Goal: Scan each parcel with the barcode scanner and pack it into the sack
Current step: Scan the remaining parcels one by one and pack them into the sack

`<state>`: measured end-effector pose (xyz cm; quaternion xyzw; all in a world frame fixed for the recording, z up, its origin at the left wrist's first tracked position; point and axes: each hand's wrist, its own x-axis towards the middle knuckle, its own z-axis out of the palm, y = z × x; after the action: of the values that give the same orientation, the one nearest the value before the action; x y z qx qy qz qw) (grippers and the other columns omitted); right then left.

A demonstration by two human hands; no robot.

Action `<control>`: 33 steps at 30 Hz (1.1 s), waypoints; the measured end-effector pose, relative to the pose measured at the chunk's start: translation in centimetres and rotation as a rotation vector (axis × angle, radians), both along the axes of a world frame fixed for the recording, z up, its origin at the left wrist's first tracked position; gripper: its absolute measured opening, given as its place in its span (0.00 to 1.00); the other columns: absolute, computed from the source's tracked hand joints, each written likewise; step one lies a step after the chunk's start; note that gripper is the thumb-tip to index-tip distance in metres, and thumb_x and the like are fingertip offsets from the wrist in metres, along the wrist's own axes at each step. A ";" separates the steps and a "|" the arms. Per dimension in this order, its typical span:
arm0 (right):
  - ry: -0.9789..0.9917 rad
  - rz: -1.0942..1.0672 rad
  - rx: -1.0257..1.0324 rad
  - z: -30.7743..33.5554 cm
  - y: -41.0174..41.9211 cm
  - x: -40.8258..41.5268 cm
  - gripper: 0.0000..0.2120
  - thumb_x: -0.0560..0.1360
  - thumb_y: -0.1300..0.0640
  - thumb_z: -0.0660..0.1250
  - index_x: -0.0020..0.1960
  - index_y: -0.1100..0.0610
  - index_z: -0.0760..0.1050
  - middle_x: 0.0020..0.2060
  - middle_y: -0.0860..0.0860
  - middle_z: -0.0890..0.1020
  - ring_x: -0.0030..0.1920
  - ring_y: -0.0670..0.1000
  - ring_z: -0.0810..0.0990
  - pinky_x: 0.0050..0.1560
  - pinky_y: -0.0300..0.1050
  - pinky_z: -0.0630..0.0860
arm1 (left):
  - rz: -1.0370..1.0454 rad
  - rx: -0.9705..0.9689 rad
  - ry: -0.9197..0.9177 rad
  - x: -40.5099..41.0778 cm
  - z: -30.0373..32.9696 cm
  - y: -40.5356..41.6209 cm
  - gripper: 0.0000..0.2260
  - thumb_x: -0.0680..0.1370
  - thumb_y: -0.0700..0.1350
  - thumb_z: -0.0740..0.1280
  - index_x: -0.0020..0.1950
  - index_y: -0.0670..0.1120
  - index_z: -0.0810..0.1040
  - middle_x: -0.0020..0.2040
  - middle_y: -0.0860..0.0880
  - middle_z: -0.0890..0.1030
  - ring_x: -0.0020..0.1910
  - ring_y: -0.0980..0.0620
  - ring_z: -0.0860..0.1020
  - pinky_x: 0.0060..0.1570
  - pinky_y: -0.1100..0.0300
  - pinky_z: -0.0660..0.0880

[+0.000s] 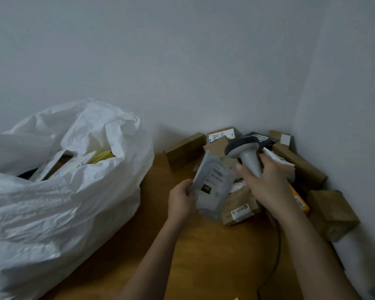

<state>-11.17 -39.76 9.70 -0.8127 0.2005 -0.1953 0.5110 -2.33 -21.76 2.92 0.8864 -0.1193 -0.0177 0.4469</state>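
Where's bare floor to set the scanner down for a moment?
Bare wooden floor lies between the sack and the left hand, and nearer, between the forearms. The corner by the right hand is crowded with parcels.

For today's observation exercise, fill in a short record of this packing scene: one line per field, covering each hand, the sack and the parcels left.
left hand: holds a grey mailer, label side up
right hand: grip closed on the barcode scanner
sack: white, open, parcels inside, left of the hands
remaining parcels: brown boxes piled in the wall corner
surface: wooden floor
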 end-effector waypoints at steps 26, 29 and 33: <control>0.010 0.185 0.359 8.1 3.5 -5.4 0.14 0.82 0.48 0.58 0.53 0.57 0.77 0.30 0.53 0.76 0.27 0.44 0.74 0.28 0.36 0.72 | 0.460 -0.682 0.617 -0.5 -1.0 1.5 0.14 0.81 0.37 0.63 0.66 0.43 0.74 0.62 0.43 0.76 0.58 0.43 0.78 0.42 0.52 0.81; -0.007 0.185 0.357 8.0 3.7 -5.5 0.14 0.82 0.48 0.58 0.52 0.56 0.77 0.29 0.52 0.76 0.27 0.44 0.74 0.28 0.37 0.72 | 0.448 -0.685 0.620 -0.7 -0.8 1.7 0.15 0.81 0.36 0.62 0.68 0.43 0.73 0.63 0.42 0.76 0.59 0.42 0.78 0.45 0.51 0.81; -0.045 0.155 0.377 7.4 4.0 -5.2 0.14 0.81 0.47 0.59 0.49 0.54 0.77 0.25 0.49 0.77 0.25 0.43 0.75 0.26 0.35 0.73 | 0.410 -0.670 0.506 -1.0 0.4 2.1 0.15 0.81 0.35 0.61 0.67 0.45 0.74 0.63 0.44 0.77 0.56 0.46 0.79 0.50 0.50 0.81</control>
<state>-16.35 -35.77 17.13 -0.7109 0.1590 -0.1326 0.6721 -3.28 -19.62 3.37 0.6665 0.1720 -0.1053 0.7177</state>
